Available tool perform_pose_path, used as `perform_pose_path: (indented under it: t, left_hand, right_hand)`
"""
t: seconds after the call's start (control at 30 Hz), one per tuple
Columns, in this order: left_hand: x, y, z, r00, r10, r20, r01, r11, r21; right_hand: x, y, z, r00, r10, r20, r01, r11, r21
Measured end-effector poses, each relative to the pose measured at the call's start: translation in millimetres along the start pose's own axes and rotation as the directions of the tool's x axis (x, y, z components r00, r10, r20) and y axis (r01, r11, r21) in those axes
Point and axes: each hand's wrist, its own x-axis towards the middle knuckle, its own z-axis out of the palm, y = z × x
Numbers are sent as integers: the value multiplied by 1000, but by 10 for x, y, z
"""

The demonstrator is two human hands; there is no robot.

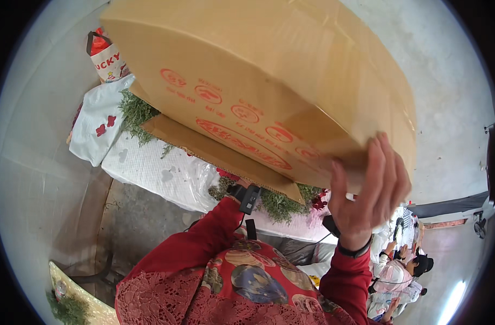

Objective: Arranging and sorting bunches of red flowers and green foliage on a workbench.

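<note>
A large brown cardboard box [269, 59] with red printing is tipped over the work surface, its flap [220, 157] hanging open toward me. My right hand [369, 189] is at the box's right end, thumb against the printed side and fingers spread along the end wall. Of my left hand [242, 183] only a little shows past the wrist; the flap hides its fingers. Feathery green foliage sprigs [282, 207] stick out beneath the box beside that wrist, and more foliage [136, 114] lies at its left. Dark red bits [319, 201] show near my right hand.
A white padded cover [150, 168] lies over the table. At far left are a white sheet [96, 124] with red pieces and a printed bag [105, 57]. Lower left, a pale board [98, 303] bears greenery. At right, a person in a black cap [393, 273] sits working.
</note>
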Motion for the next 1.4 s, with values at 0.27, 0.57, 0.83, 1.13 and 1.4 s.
perform_pose_path:
  t: [0.27,0.57,0.83,1.13,1.4]
  left_hand:
    - [265,-270,395,983,42,178,-41,999,-9]
    - [228,-588,719,947,102,306,-112,994,15]
    - [407,-1072,949,944,26,329,-3,998,-70]
    - [427,-1425,680,949,-4,316,-61,979,195]
    - [357,-2237,1117,956,-55,288,-13,973,229]
  right_hand:
    - [-151,529,-141,968,72,-238,-65,997,39]
    - [-447,918,-347,945,28,-325,-11,998,54]
    - [-562,1503,-580,876,28,-481,-39,999,-13]
    - [-1444,1728,-743,876,153,-457,-145,988,53]
    - [-1871,2155,-1140,709,347,-613,-377,922,86]
